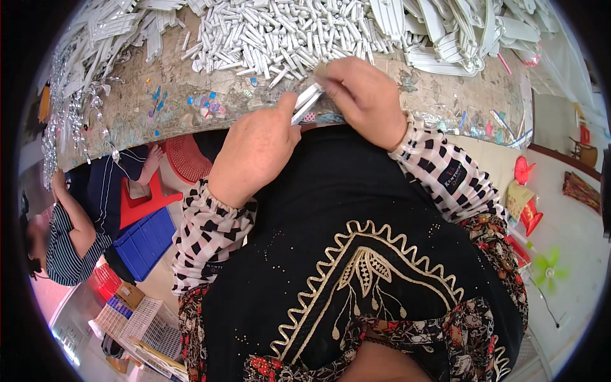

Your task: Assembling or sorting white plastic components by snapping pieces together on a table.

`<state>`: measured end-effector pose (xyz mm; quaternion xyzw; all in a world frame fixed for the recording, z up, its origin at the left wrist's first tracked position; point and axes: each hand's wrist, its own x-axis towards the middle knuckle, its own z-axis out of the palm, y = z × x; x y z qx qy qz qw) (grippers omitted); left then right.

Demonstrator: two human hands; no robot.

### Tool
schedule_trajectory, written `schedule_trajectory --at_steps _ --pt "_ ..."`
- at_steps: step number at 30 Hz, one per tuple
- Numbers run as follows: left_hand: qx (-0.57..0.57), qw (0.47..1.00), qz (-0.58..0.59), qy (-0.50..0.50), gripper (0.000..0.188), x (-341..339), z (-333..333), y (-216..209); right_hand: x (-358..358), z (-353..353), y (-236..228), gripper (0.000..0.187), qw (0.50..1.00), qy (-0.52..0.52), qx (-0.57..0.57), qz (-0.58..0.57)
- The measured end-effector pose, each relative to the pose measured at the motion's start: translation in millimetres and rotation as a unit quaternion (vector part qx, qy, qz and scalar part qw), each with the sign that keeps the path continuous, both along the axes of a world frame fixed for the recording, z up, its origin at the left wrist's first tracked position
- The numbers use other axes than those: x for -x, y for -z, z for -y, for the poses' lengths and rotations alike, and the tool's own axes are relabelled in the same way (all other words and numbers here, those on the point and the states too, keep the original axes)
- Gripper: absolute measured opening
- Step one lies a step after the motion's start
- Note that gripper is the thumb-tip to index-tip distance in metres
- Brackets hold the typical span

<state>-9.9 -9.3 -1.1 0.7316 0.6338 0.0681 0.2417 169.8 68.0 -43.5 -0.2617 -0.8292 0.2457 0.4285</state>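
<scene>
Over the near edge of the worktable, my left hand [254, 149] is closed on a narrow white plastic piece [307, 105], thumb along its side. The piece slants up and to the right, with a dark gap along its length. At its far end my right hand [369, 102] is closed in a pinch, its fingertips slightly blurred. Exactly how those fingertips meet the piece is partly hidden. Just beyond both hands lies a heap of short white plastic rods [267, 32].
Long flat white parts [445, 38] are piled at the far right, thin white strips [105, 32] at the far left. Blue scraps [207, 102] dot the worn worktable [172, 83]. A person in a striped top [70, 245] sits left, near a blue crate [145, 245] and red stool [137, 200].
</scene>
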Motion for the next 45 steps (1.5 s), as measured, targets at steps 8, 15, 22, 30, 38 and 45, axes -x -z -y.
schedule_trajectory --at_steps 8,15,22,30,38,45 --pt "-0.015 1.0 0.002 0.013 0.024 3 -1 2 -5 2 8 0.02 1.0 -0.017 -0.018 0.0" --pt "-0.049 0.998 -0.004 0.025 0.024 2 3 4 -13 2 -13 0.019 0.994 -0.033 0.093 0.04" --pt "-0.083 0.994 -0.05 0.046 0.022 -1 8 1 35 -23 -28 0.028 0.985 -0.024 0.067 0.157" --pt "-0.088 0.993 -0.046 0.058 0.022 1 5 9 48 -22 -8 0.024 0.967 -0.006 0.053 0.25" --pt "-0.07 0.995 -0.052 0.044 0.024 0 7 5 42 -27 -23 0.024 0.952 -0.034 0.135 0.273" --pt "-0.038 0.805 0.568 -0.169 0.034 -9 -5 -8 -26 -1 -51 0.031 0.931 -0.031 0.348 -0.107"
